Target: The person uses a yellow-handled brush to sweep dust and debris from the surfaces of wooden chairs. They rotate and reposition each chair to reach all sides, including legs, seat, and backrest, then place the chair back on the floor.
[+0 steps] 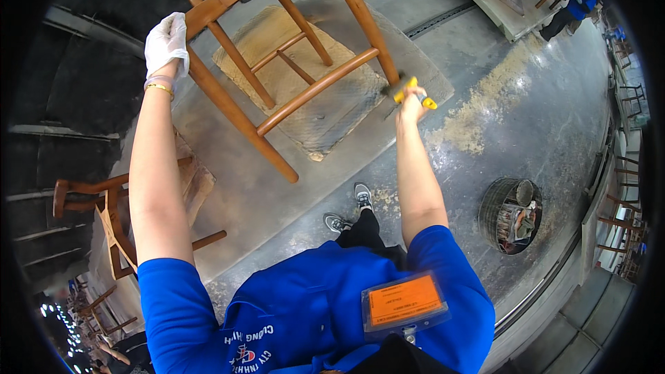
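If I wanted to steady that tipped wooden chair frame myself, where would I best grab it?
Probably on the long leg, from the left, where the gloved left hand already clasps it. The chair frame lies tilted, that rail is bare and slim, and the right hand with its yellow-handled tool works the far side.

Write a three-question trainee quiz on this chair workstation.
1. True or false: the left hand wears a white glove and grips the wooden chair frame.
2. What does the right hand hold? A) a yellow-handled tool B) a paint can C) a folded cloth
3. Fill in: pale ____ lies scattered on the grey floor right of the worn mat.

Key: 1 true. 2 A: the yellow-handled tool sits at a chair leg. 3 sawdust.
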The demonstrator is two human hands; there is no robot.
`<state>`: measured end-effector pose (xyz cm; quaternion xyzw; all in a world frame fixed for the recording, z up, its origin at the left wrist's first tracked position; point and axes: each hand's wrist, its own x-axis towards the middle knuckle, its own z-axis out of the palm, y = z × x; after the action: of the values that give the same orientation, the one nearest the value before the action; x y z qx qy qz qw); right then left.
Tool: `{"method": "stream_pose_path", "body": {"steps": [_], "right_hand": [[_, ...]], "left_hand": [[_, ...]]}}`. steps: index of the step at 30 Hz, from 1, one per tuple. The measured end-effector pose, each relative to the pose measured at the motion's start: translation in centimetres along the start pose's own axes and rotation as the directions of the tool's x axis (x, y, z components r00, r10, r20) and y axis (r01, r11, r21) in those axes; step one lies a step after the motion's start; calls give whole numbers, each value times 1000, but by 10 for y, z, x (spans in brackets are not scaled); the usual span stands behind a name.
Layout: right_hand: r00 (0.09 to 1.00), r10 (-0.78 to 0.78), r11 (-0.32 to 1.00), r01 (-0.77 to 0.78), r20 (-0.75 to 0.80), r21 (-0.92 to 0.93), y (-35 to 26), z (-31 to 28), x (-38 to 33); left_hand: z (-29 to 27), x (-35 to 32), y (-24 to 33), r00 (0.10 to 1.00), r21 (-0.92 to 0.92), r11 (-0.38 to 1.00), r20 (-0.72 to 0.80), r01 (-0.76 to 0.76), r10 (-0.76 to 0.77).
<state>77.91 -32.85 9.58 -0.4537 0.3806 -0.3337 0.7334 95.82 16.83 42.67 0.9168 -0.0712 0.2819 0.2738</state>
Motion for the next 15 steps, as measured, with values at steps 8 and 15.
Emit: {"method": "stream_pose_path", "body": {"steps": [8, 15], "right_hand": [[949, 227, 972, -205, -220, 118, -31, -14, 8], [693, -432, 901, 307, 577, 306, -123, 127, -100]], "left_hand": [[3, 5, -1, 999, -35, 999, 17, 28, -27], [-37, -5, 38, 906, -334, 867, 338, 368, -255]]}}
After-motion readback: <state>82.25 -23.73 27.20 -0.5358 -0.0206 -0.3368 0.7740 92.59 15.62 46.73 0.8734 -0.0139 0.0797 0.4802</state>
